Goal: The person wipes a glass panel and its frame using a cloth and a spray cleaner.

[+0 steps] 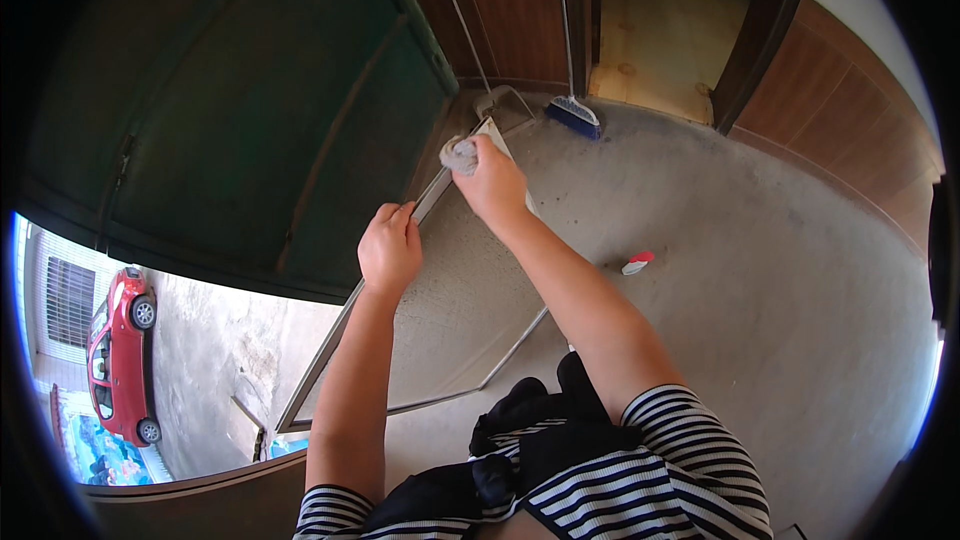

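A window screen (457,315) with a thin metal frame and see-through mesh stands tilted before me. My left hand (390,247) grips the frame's upper rail, fingers curled over the edge. Farther along that rail, close to the far corner, my right hand (491,180) holds a crumpled greyish cloth (459,155) against the frame. My forearms hide parts of the mesh and its rails. Beyond the mesh, on the concrete floor, is a small red and white object (637,263), too small to name surely.
A dark green metal door (247,112) stands at the left. A dustpan (504,106) and a blue-bristled broom (574,116) lean by the wood-panelled wall (517,11). A doorway with a tiled floor (660,37) opens behind. Outside at left is a red car (120,360).
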The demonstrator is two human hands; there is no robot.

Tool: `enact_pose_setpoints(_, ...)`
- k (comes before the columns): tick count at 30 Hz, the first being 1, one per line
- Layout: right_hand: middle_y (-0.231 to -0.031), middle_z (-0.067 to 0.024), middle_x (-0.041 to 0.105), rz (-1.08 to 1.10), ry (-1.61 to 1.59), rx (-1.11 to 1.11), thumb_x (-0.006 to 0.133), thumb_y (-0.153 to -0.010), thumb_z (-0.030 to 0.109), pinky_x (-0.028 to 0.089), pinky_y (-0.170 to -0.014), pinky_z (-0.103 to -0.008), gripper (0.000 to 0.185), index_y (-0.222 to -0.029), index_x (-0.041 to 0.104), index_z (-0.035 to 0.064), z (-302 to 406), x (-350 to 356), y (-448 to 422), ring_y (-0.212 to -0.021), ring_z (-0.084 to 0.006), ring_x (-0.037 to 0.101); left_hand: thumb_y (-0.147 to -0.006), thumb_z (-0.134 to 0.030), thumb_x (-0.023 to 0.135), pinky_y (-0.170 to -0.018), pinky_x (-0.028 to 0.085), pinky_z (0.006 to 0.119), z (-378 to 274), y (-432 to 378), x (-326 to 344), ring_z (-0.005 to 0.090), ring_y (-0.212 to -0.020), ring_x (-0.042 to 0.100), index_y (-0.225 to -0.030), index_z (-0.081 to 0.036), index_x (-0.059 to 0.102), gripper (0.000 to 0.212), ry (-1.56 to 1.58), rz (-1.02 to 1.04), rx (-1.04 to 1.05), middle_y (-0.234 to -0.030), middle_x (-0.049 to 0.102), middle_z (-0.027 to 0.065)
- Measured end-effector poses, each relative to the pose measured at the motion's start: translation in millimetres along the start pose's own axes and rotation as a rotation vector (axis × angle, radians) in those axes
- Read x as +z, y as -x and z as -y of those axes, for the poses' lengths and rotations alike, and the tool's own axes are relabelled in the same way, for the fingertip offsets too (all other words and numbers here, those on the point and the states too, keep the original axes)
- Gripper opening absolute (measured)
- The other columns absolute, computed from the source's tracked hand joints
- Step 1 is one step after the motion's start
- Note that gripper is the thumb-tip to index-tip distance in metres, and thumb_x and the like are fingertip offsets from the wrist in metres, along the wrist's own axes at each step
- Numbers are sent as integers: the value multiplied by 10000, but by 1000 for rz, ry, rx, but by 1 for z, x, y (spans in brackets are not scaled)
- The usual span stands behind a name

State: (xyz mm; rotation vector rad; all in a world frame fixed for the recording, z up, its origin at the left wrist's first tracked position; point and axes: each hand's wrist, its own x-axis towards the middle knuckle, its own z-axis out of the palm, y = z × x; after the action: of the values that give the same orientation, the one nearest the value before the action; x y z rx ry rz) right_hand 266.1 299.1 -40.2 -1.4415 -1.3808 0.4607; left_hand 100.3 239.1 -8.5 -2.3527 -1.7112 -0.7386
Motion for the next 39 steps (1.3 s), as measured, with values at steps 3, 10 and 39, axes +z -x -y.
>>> enact_pose_setpoints(3,-911,-131,673,-67,11,146,708,-722,228,503,-708,-428,362,-1038,569,118,-5,-1,-10,-872,-333,641,-827,-97,577,-689,513,382,0,2,0,311,-805,624,-1002,-45,666,204,-4,24,-33,-938,623,105)
enact_pose_setpoints(10,-928,-127,673,65,25,27,699,-730,238,500,-728,-432,371,-1054,567,117,0,-10,-8,-897,-346,632,-830,-107,579,-691,511,384,1,1,-2,310,-810,622,-1009,-44,662,208,3,40,-22,-948,620,102)
enact_pose_setpoints(39,-1190,-74,605,288,-2152,655,386,-947,467,443,-930,-540,457,-1172,601,133,-74,-60,68,-1081,-343,569,-800,-261,660,-933,417,421,-31,4,-9,315,-1058,578,-1147,-175,644,358,237,254,-29,-1313,496,156)
